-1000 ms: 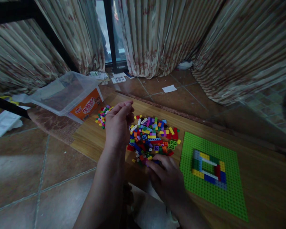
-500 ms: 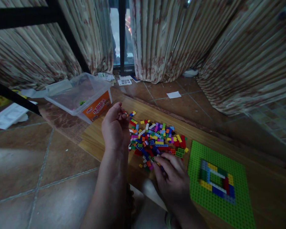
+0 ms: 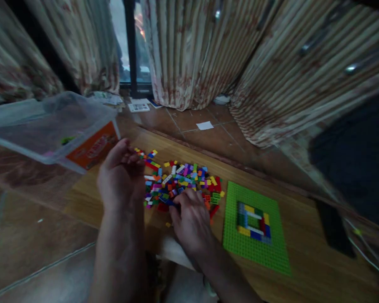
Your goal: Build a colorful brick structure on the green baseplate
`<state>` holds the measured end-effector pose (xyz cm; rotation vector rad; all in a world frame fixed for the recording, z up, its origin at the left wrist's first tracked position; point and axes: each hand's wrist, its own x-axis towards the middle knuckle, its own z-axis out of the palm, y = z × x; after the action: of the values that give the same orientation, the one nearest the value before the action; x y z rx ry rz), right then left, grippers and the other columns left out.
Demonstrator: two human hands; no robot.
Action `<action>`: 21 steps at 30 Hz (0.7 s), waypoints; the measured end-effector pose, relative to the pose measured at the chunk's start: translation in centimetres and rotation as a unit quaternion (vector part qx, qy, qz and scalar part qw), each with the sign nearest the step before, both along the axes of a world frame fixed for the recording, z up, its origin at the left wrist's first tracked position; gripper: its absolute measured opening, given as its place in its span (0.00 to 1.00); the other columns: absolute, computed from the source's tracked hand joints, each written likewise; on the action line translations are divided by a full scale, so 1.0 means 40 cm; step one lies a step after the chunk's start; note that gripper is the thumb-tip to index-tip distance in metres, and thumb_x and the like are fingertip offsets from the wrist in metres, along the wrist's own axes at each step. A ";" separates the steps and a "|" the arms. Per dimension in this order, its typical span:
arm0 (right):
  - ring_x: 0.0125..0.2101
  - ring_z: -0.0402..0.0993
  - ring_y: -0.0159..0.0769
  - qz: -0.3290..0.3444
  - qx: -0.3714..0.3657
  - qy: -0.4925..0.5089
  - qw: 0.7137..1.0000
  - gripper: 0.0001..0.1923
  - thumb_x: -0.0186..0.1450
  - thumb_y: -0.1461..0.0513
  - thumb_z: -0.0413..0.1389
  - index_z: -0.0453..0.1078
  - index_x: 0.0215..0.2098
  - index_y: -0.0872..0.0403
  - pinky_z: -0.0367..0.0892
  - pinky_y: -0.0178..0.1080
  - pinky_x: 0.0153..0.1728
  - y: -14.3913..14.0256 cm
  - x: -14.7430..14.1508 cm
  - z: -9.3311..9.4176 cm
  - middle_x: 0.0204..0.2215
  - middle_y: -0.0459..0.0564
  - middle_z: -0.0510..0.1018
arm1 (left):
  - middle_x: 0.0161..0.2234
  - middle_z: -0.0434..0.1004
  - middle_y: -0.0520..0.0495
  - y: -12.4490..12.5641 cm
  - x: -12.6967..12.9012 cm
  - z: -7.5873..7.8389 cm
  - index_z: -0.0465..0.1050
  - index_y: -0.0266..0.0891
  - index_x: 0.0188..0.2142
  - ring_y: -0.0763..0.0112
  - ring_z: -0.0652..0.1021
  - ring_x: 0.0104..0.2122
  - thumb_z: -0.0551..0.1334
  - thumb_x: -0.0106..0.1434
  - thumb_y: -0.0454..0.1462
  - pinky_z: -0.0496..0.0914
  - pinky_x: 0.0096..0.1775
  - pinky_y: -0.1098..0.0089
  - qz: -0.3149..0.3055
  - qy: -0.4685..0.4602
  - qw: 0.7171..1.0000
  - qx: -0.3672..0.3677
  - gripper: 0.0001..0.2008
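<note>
Resting at the near edge of the loose bricks [image 3: 185,179], your right hand [image 3: 192,214] points its fingertips down, bunched narrow beside a blue brick [image 3: 170,203]; cannot tell whether they pinch it. Small parts, crowded heap: a narrow reach likely disturbs fewer neighbours. Your left hand [image 3: 118,181] hangs raised at the heap's left, fingers curled in; anything inside is hidden, so grip unknown. Held up off the table [image 3: 306,252], it leaves most bricks in your sight, perhaps on purpose. Heap is spread out, which should make colours easier to tell apart. Green baseplate [image 3: 230,219] lies flat to its right, brick frame [image 3: 255,235] on top, probably set there for easy reach. Tub [image 3: 94,145] stands beyond your left hand, likely parked aside.
</note>
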<state>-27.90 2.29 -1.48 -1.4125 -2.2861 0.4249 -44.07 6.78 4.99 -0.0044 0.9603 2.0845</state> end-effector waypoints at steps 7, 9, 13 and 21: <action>0.32 0.71 0.34 -0.080 -0.171 0.304 0.934 0.06 0.66 0.58 0.54 0.71 0.37 0.51 0.67 0.37 0.33 0.007 0.095 0.040 0.31 0.46 0.75 | 0.22 0.71 0.53 0.019 0.053 -0.011 0.78 0.39 0.25 0.83 0.67 0.21 0.66 0.55 0.29 0.63 0.22 0.82 -0.108 0.106 0.988 -0.021 0.05; 0.26 0.68 0.31 -0.104 -0.256 0.422 0.864 0.10 0.64 0.54 0.57 0.72 0.36 0.52 0.66 0.34 0.28 0.016 0.141 0.036 0.25 0.43 0.73 | 0.27 0.76 0.51 0.018 0.090 -0.022 0.79 0.38 0.28 0.80 0.71 0.23 0.69 0.53 0.34 0.65 0.23 0.80 -0.205 0.192 0.959 -0.032 0.02; 0.24 0.67 0.29 -0.156 -0.316 0.550 0.757 0.14 0.57 0.51 0.64 0.74 0.33 0.53 0.66 0.33 0.26 0.035 0.211 0.022 0.24 0.42 0.72 | 0.30 0.80 0.46 0.013 0.183 -0.043 0.80 0.40 0.32 0.70 0.76 0.27 0.72 0.50 0.44 0.70 0.29 0.72 -0.398 0.311 0.862 -0.031 0.13; 0.26 0.71 0.30 -0.199 -0.230 0.550 0.778 0.12 0.57 0.54 0.65 0.75 0.34 0.52 0.69 0.34 0.28 0.033 0.281 0.003 0.25 0.43 0.76 | 0.30 0.80 0.47 0.004 0.320 -0.077 0.80 0.40 0.35 0.68 0.76 0.30 0.67 0.58 0.41 0.69 0.33 0.71 -0.568 0.384 0.728 0.012 0.08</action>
<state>-16.68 3.63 -1.34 -1.2487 -0.9282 1.3023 -31.25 6.95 1.90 1.2366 0.9800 0.8594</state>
